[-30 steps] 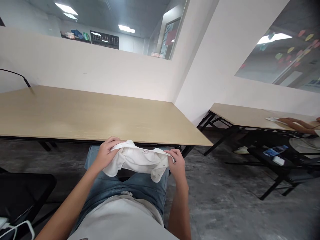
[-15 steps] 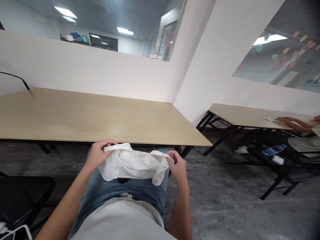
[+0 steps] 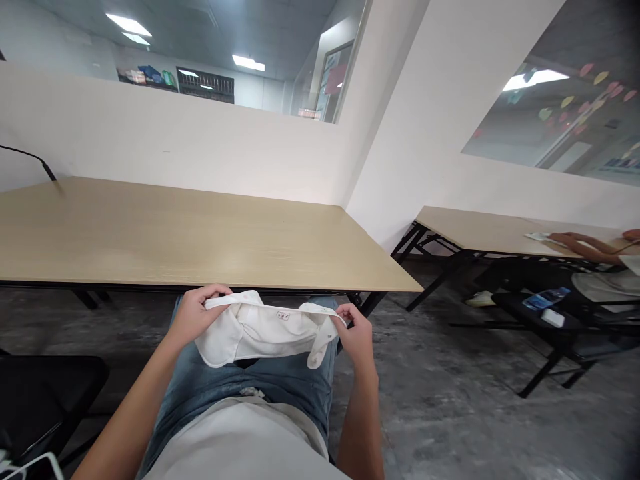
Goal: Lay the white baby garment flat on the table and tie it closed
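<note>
Left hand [image 3: 200,315]: fingers curled and clenched, pinching one end of the collar band from above.

Right hand [image 3: 356,331]: fingers bent, gripping the band's other end beside a small white button tab [image 3: 317,355].

Garment: a white cloth collared garment [image 3: 250,343] is held up in both hands over blue denim jeans [image 3: 240,380], well off the table. Its body hangs in a loose fold below the band, and a small printed label [image 3: 283,316] faces up at the band's middle.

In hand: both hands are stretching the collar band [image 3: 265,308] open between them.

Change: the band now runs nearly straight between the hands, where a second ago it lay in bunched creases.

Nearby: a pale wood-grain table [image 3: 150,233] stands just beyond the knees. To the right, a co-worker's forearm [image 3: 583,243] lies on a second pale table [image 3: 475,230].
</note>
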`<state>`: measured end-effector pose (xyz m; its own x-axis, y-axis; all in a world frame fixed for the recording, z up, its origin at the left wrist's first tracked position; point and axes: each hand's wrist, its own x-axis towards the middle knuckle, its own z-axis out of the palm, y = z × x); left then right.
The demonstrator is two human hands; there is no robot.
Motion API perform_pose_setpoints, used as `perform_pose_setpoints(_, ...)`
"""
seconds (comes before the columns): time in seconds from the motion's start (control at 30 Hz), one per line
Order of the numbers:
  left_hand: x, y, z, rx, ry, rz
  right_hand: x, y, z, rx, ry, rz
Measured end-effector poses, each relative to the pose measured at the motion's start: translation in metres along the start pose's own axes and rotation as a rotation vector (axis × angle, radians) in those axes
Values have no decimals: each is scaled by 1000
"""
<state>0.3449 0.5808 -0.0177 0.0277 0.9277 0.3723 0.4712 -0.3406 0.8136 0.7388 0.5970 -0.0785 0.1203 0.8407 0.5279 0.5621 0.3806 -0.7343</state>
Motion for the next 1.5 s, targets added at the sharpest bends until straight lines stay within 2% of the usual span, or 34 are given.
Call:
perform_pose_setpoints(0.33,-2,-2,1,44,-42,44,1,1,2,24,-56,10)
perform_pose_setpoints(0.57,-5,-7,4,-38,-81,47,0,-1,2,47,-120,-8)
perform_pose_setpoints(0.7,-6,-8,3,-44,-107,37,0,1,1,42,-113,-16)
perform_pose_setpoints(0.9,-7,-12,4,-49,-36,22,1,1,3,62,-120,-4)
perform_pose_setpoints(1.0,-8,-11,4,-50,-63,21,1,-1,3,64,-123,-6)
perform_pose_setpoints(1.27,-8,-14,-12,27,-118,-17,-2,2,-6,47,-109,31)
perform_pose_setpoints(1.37,-10,-16,-23,26,-208,-87,-3,3,-9,79,-95,92)
perform_pose_setpoints(1.5,-14,-12,-34,-156,-385,-192,-2,-7,-11,220,-112,207)
